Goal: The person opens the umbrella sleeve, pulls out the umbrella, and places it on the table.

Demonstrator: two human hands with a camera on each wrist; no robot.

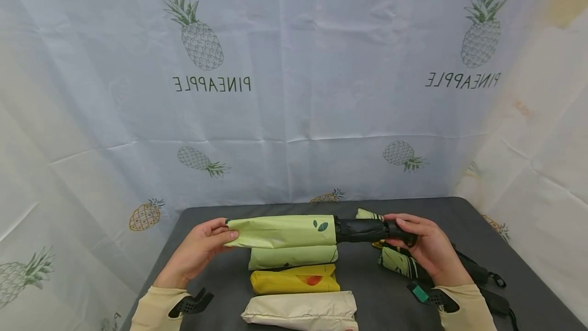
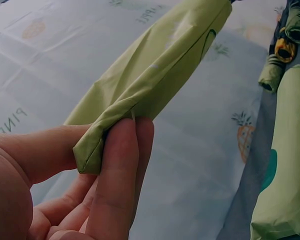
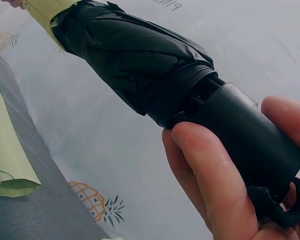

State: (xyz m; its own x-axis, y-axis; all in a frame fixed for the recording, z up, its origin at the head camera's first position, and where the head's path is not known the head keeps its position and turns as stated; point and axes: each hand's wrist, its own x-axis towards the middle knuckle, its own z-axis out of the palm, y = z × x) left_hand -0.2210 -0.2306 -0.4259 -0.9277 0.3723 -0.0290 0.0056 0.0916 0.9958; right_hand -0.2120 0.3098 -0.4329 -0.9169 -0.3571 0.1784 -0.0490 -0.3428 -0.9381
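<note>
A folded black umbrella (image 1: 363, 230) is partly inside a light green cover (image 1: 280, 231) with a dark green leaf print. It is held level above the dark grey table. My left hand (image 1: 197, 252) pinches the cover's far left corner between thumb and fingers; in the left wrist view the fabric (image 2: 155, 65) runs up and away from the fingertips. At the other end, my right hand (image 1: 429, 249) grips the black handle (image 3: 245, 135), thumb on one side and fingers on the other. A black strap loop (image 3: 292, 207) hangs from the handle's end. The umbrella's front part is hidden inside the cover.
Below the held umbrella lie another light green cover (image 1: 294, 258), a yellow cover (image 1: 294, 280) and a cream cover (image 1: 300, 311), in a row on the table (image 1: 211, 290). Folded umbrellas with green patterned fabric (image 1: 397, 262) lie behind my right hand. A pineapple-print curtain (image 1: 294, 91) surrounds the table.
</note>
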